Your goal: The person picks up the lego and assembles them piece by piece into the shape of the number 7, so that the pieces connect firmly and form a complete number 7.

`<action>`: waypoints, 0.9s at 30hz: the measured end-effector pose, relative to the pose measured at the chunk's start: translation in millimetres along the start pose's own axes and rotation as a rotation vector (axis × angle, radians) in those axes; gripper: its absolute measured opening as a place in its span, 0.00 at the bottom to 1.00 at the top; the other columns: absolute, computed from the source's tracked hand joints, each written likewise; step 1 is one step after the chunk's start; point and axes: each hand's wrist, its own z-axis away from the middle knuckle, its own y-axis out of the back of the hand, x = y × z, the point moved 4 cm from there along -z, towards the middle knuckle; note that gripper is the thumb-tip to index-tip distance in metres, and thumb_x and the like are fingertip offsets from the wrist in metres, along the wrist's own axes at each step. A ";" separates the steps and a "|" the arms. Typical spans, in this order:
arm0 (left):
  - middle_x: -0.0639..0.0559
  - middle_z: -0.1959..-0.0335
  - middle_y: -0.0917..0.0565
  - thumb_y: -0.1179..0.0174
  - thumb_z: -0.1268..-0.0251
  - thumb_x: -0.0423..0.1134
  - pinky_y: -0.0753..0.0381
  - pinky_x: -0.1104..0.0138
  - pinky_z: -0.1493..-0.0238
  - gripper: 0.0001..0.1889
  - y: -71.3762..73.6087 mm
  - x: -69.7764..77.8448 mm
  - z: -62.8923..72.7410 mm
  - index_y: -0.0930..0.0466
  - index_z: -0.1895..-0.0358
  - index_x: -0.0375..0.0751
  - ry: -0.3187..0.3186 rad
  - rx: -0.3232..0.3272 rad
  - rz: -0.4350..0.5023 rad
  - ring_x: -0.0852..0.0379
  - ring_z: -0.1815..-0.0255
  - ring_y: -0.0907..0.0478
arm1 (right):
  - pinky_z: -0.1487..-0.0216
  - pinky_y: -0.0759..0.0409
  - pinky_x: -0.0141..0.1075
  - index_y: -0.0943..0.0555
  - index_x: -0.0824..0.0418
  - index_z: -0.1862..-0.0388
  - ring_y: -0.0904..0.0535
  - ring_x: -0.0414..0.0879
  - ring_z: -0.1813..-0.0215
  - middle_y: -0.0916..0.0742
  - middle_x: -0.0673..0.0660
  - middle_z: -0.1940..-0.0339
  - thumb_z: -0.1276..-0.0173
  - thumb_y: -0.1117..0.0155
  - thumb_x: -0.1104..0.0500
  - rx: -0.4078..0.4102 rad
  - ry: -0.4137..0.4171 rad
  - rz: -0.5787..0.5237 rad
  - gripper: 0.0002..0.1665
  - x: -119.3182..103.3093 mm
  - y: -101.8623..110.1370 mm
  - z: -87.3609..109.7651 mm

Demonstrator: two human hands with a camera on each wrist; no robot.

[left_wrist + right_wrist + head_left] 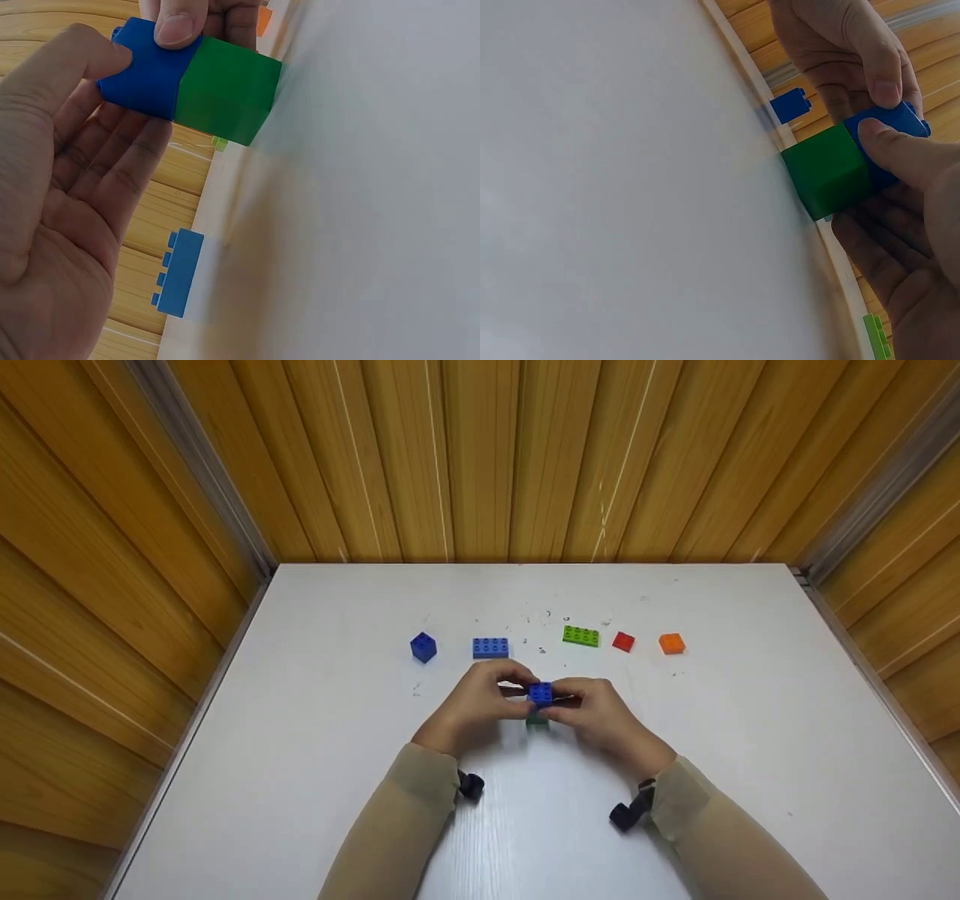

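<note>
A dark blue block (540, 693) sits on top of a green block (536, 720), their faces meeting flush in both wrist views. My left hand (484, 701) pinches the blue block from the left, its thumb on the near side. From the right, my right hand (596, 711) pinches the same blue block between thumb and fingers. In the left wrist view the green block (229, 90) has no fingers on it; its lower end is close to the white table, and whether it touches cannot be told.
Behind the hands lie a dark blue block (423, 647), a lighter blue brick (490, 648), a lime green brick (581, 636), a red block (623, 641) and an orange block (672, 643) on the white table (300, 795). Wood-patterned walls (480, 465) enclose the back and sides.
</note>
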 end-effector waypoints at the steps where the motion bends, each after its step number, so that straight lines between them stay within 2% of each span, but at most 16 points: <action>1: 0.40 0.42 0.08 0.23 0.34 0.24 0.11 0.50 0.27 0.18 0.5 -0.1 0.3 0.09 0.42 0.32 -0.001 0.003 -0.001 0.46 0.35 0.09 | 0.36 0.10 0.30 0.06 0.53 0.39 0.07 0.48 0.42 0.04 0.54 0.43 0.25 0.17 0.53 -0.005 0.008 -0.002 0.18 -0.6 -0.1 -0.7; 5: 0.40 0.42 0.07 0.22 0.35 0.24 0.10 0.53 0.27 0.19 1.5 -0.9 1.2 0.09 0.41 0.34 0.014 0.016 -0.005 0.45 0.35 0.09 | 0.37 0.12 0.28 0.05 0.50 0.40 0.07 0.46 0.43 0.04 0.51 0.44 0.26 0.17 0.52 -0.024 0.014 -0.001 0.17 -1.0 -0.6 -2.2; 8: 0.42 0.43 0.07 0.21 0.34 0.26 0.11 0.51 0.26 0.20 0.8 -2.7 0.9 0.11 0.40 0.35 0.041 0.015 -0.011 0.46 0.36 0.08 | 0.36 0.11 0.28 0.05 0.49 0.40 0.07 0.45 0.43 0.04 0.50 0.44 0.27 0.16 0.52 -0.026 -0.005 0.001 0.18 1.6 -0.9 -2.3; 14: 0.43 0.44 0.08 0.22 0.34 0.27 0.11 0.51 0.27 0.19 -2.2 -5.0 0.3 0.12 0.41 0.37 0.069 0.000 -0.026 0.47 0.37 0.08 | 0.37 0.09 0.32 0.06 0.55 0.40 0.06 0.48 0.42 0.03 0.54 0.44 0.28 0.15 0.55 -0.006 -0.025 -0.013 0.20 5.7 -3.2 -1.6; 21: 0.43 0.43 0.09 0.21 0.33 0.27 0.11 0.54 0.27 0.18 -2.8 -6.1 1.0 0.12 0.42 0.37 0.066 -0.004 -0.016 0.48 0.37 0.09 | 0.38 0.10 0.28 0.08 0.60 0.36 0.05 0.52 0.40 0.04 0.60 0.41 0.32 0.12 0.57 0.048 -0.031 -0.067 0.27 5.8 -4.6 -0.5; 27: 0.44 0.43 0.08 0.22 0.31 0.30 0.09 0.57 0.30 0.18 0.0 -3.8 1.5 0.11 0.41 0.36 0.075 -0.024 -0.072 0.49 0.38 0.08 | 0.39 0.11 0.26 0.07 0.59 0.38 0.05 0.50 0.42 0.04 0.58 0.42 0.31 0.13 0.57 0.061 -0.010 -0.030 0.24 2.0 -3.2 -0.4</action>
